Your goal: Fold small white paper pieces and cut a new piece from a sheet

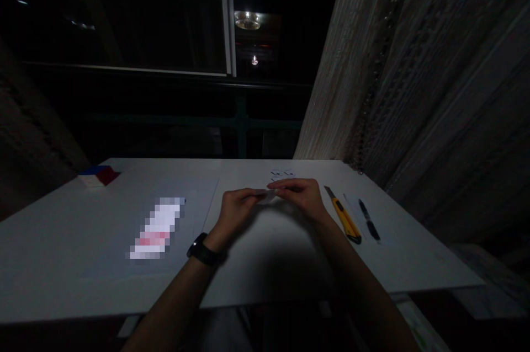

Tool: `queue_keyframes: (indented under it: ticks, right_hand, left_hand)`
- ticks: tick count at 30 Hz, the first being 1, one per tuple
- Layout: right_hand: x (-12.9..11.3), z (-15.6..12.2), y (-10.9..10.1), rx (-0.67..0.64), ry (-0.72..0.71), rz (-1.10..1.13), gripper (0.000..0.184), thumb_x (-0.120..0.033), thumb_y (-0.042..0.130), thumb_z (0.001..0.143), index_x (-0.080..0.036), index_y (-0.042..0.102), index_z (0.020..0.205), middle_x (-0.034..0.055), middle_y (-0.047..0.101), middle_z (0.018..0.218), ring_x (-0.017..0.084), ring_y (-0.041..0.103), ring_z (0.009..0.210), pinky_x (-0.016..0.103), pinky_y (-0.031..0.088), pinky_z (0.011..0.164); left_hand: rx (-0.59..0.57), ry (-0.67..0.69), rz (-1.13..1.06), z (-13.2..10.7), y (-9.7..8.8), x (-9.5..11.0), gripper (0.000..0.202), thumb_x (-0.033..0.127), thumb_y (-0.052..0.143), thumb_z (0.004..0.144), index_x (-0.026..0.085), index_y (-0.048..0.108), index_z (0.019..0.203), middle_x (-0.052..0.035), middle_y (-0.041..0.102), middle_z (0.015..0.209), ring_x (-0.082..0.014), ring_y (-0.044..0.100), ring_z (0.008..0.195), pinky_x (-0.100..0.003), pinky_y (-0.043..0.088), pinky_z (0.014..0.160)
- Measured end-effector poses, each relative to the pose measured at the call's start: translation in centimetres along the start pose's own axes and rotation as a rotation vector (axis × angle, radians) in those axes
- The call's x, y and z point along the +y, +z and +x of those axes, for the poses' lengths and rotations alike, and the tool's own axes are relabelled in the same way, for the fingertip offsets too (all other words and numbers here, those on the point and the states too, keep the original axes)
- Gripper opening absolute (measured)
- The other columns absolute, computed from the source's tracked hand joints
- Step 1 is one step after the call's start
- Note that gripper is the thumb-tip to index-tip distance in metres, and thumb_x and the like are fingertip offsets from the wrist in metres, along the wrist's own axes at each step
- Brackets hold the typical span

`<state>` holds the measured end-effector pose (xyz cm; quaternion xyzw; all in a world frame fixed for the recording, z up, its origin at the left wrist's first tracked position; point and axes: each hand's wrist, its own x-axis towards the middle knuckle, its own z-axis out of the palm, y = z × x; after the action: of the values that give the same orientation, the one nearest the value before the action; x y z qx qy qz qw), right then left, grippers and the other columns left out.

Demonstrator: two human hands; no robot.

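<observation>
Over the middle of the white table point(265, 264), my left hand point(237, 206) and my right hand point(304, 197) meet at a small white piece of paper point(266, 196). Both hands pinch it between thumb and fingers, the left from its left side and the right from its right. A dark watch point(202, 249) is on my left wrist. Just beyond my right hand lie several small white pieces with dark marks point(284, 174), partly covered by its fingers. In the dim light, the marks and any fold in the held paper are hard to make out.
A yellow box cutter point(344, 215) with its blade out lies right of my right hand, beside a dark pen point(369, 221) on paper. Paper sheets and a bright pixelated rectangle point(159, 228) are at left. A coloured cube point(97, 175) sits far left. A curtain point(331, 92) hangs right.
</observation>
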<state>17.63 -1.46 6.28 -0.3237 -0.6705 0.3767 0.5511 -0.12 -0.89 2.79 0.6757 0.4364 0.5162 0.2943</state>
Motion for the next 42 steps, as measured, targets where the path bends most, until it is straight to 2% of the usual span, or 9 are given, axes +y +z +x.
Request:
queue_keyframes:
  ticks: [10, 14, 19, 23, 27, 33, 38, 42]
  right_hand:
    - [0.5, 0.1, -0.2, -0.042, -0.078, 0.110, 0.004, -0.021, 0.072, 0.062, -0.023, 0.071, 0.066, 0.0014, 0.071, 0.076, 0.018, 0.065, 0.077, 0.032, 0.050, 0.077]
    - [0.2, 0.1, -0.5, -0.048, -0.046, 0.004, 0.011, -0.024, 0.070, 0.065, -0.024, 0.072, 0.076, 0.0020, 0.071, 0.081, 0.018, 0.065, 0.081, 0.030, 0.048, 0.078]
    - [1.0, 0.3, -0.4, 0.027, 0.019, -0.108, 0.015, -0.031, 0.069, 0.064, -0.019, 0.072, 0.073, 0.0032, 0.070, 0.074, 0.018, 0.063, 0.072, 0.029, 0.047, 0.068]
    - [1.9, 0.4, 0.3, -0.001, 0.077, -0.128, 0.020, -0.035, 0.066, 0.067, -0.016, 0.070, 0.066, 0.0010, 0.066, 0.062, 0.015, 0.057, 0.061, 0.026, 0.042, 0.060]
    - [2.7, 0.5, 0.9, 0.079, 0.200, -0.022, 0.024, -0.039, 0.068, 0.062, -0.014, 0.068, 0.060, -0.0004, 0.061, 0.055, 0.013, 0.053, 0.057, 0.026, 0.039, 0.059]
    - [3.7, 0.5, 1.1, 0.100, 0.404, 0.203, 0.030, -0.041, 0.073, 0.055, -0.012, 0.066, 0.058, 0.0012, 0.062, 0.057, 0.012, 0.053, 0.056, 0.025, 0.040, 0.057]
    - [4.2, 0.4, 0.8, 0.034, 0.557, 0.392, 0.032, -0.041, 0.072, 0.059, -0.011, 0.066, 0.068, 0.0029, 0.063, 0.060, 0.011, 0.054, 0.051, 0.024, 0.042, 0.050]
    - [4.5, 0.3, 1.1, -0.030, 0.633, 0.557, 0.023, -0.031, 0.072, 0.061, -0.011, 0.065, 0.069, 0.0031, 0.063, 0.059, 0.012, 0.056, 0.051, 0.023, 0.044, 0.052]
  left_hand:
    - [0.015, 0.062, 0.024, 0.0, 0.0, 0.0, 0.018, 0.020, 0.057, 0.072, 0.019, 0.071, 0.082, -0.0024, 0.071, 0.083, -0.0177, 0.065, 0.080, -0.029, 0.050, 0.077]
    - [0.011, 0.038, 0.004, -0.1, 0.0, 0.3, 0.016, 0.023, 0.059, 0.071, 0.019, 0.072, 0.080, -0.0024, 0.071, 0.081, -0.0177, 0.065, 0.079, -0.028, 0.049, 0.076]
    - [0.017, -0.081, -0.051, 0.0, 0.1, 1.0, 0.019, 0.033, 0.068, 0.064, 0.015, 0.071, 0.072, -0.0033, 0.070, 0.071, -0.0167, 0.062, 0.067, -0.024, 0.046, 0.063]
    - [-0.061, -0.228, -0.180, 0.2, 0.0, 1.2, 0.028, 0.039, 0.071, 0.059, 0.012, 0.065, 0.061, 0.0003, 0.061, 0.055, -0.0105, 0.052, 0.050, -0.020, 0.037, 0.047]
    - [-0.115, -0.296, -0.191, 0.4, -0.3, 0.7, 0.036, 0.046, 0.071, 0.056, 0.012, 0.057, 0.052, 0.0038, 0.048, 0.045, -0.0068, 0.041, 0.042, -0.019, 0.028, 0.041]
    - [-0.211, -0.299, -0.173, 0.6, -0.4, 0.1, 0.040, 0.051, 0.065, 0.062, 0.012, 0.059, 0.057, 0.0023, 0.049, 0.050, -0.0075, 0.040, 0.045, -0.020, 0.028, 0.043]
    - [-0.214, -0.295, -0.216, 0.8, -0.4, -0.4, 0.052, 0.059, 0.048, 0.072, 0.012, 0.056, 0.052, 0.0008, 0.049, 0.048, -0.0090, 0.041, 0.046, -0.022, 0.029, 0.044]
    - [-0.249, -0.352, -0.284, 0.6, -0.3, -0.8, 0.044, 0.054, 0.058, 0.068, 0.013, 0.057, 0.054, 0.0012, 0.050, 0.048, -0.0088, 0.042, 0.044, -0.022, 0.028, 0.043]
